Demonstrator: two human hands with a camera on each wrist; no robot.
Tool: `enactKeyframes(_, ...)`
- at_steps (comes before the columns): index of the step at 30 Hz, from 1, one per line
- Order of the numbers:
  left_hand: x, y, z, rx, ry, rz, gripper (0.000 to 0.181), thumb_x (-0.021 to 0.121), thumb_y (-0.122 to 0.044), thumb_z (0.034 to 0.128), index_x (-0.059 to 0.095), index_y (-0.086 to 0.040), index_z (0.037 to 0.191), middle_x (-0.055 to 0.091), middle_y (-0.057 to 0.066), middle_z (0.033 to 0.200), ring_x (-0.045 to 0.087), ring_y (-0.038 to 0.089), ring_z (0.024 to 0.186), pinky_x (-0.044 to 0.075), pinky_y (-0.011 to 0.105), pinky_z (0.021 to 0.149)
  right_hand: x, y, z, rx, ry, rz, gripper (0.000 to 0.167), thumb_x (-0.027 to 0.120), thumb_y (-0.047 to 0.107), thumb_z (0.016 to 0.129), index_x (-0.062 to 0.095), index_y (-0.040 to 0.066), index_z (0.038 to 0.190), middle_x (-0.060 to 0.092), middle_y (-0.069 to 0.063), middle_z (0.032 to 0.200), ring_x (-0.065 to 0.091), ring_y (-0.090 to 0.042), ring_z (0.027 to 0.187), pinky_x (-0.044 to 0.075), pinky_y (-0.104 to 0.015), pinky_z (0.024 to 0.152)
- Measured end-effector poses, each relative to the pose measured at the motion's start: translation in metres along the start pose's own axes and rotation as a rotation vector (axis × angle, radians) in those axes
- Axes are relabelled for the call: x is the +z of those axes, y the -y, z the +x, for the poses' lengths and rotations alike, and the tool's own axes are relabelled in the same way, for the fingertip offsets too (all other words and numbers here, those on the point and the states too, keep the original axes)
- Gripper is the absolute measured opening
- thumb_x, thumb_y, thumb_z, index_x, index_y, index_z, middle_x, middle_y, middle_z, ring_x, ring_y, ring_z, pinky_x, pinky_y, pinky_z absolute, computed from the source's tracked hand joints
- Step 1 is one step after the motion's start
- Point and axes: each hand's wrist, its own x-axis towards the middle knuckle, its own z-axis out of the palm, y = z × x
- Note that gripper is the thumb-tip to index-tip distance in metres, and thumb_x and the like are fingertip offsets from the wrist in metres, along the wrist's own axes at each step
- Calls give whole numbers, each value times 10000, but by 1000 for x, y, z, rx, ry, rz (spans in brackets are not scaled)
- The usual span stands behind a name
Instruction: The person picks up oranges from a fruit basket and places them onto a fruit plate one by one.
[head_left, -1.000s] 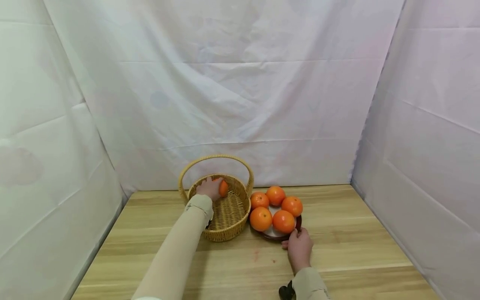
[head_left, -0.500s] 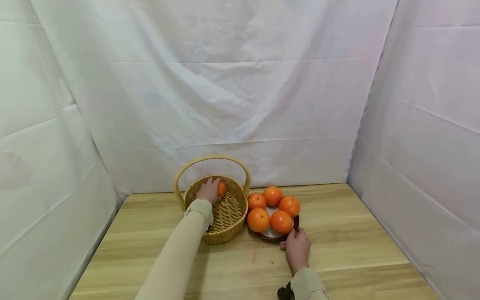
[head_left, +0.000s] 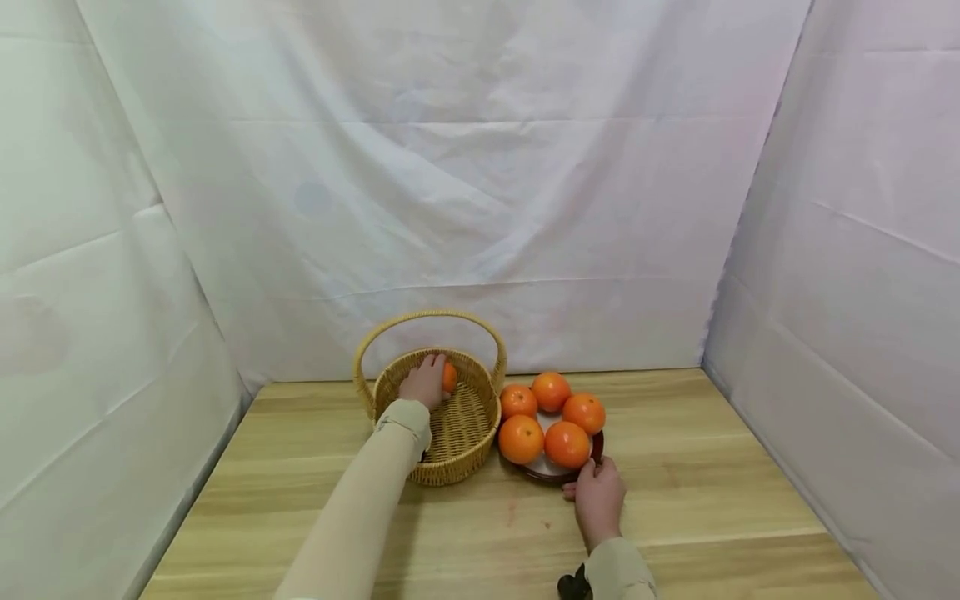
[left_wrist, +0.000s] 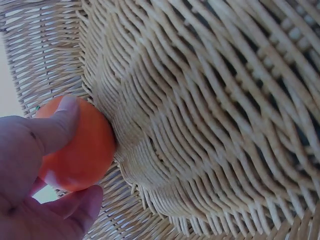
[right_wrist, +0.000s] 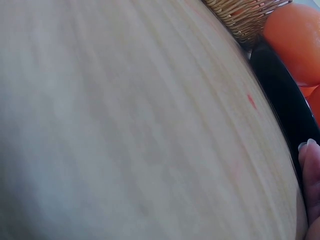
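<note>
Inside the wicker basket (head_left: 459, 433), my left hand (head_left: 422, 384) holds an orange (head_left: 449, 377) near the far wall. The left wrist view shows that orange (left_wrist: 87, 150) between thumb and curled fingers, against the woven basket surface. To the right, several more oranges (head_left: 567, 443) sit in a ring on a plate with a pale middle and dark rim (head_left: 546, 477). My right hand (head_left: 599, 498) grips the plate's near right rim, its thumb at the edge. In the right wrist view only the fingertips (right_wrist: 311, 172) show beside the dark rim (right_wrist: 285, 92).
The basket's tall arched handle (head_left: 431, 314) stands upright over its opening. Basket and plate stand close side by side on a wooden table (head_left: 712, 492). A white cloth (head_left: 480, 192) hangs behind the table, with more cloth at both sides.
My left hand and the orange have shifted slightly to the right inside the basket. My right hand stays on the plate rim, and the oranges on the plate keep their places.
</note>
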Motion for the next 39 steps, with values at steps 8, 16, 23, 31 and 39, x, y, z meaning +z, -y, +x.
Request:
enactKeyframes(8,-19,-7,-12,17,15,-95,774,801,-206,880,395,-159,1537,412,151,1552,601,469,1147,553,577,846,1,-1,-1,-14,-7,-29,399,361,161,1065,476,-107,1338,671,-166,759,672,-205,527,560,-335,507)
enactKeyframes(16,-38,-21,-19,53,28,-90,753,771,-243,908,387,-119,1544,485,169,1465,606,393,1194,540,524,926,-4,1,-1,-14,-9,-44,411,361,152,1065,458,-118,1359,680,-167,758,672,-191,521,558,-322,511)
enactKeyframes(23,-53,-32,-34,98,18,-84,737,758,-288,919,391,-116,1535,502,171,1433,617,360,1163,547,501,899,-4,4,-2,-28,-6,-22,417,364,146,1061,447,-133,1359,677,-178,766,673,-190,512,561,-317,500)
enactKeyframes(31,-58,-40,-54,134,40,-113,760,720,-354,942,340,-151,1568,419,144,1527,605,354,1188,548,475,918,-5,1,-2,-9,-2,-36,411,357,151,1066,447,-119,1363,686,-195,807,677,-195,533,561,-324,514)
enactKeyframes(39,-61,-46,-74,147,1,-178,778,721,-401,932,352,-153,1570,431,154,1526,609,330,1211,529,482,963,-3,2,-2,6,18,-20,426,355,162,1063,447,-127,1362,676,-198,835,684,-197,562,570,-331,525)
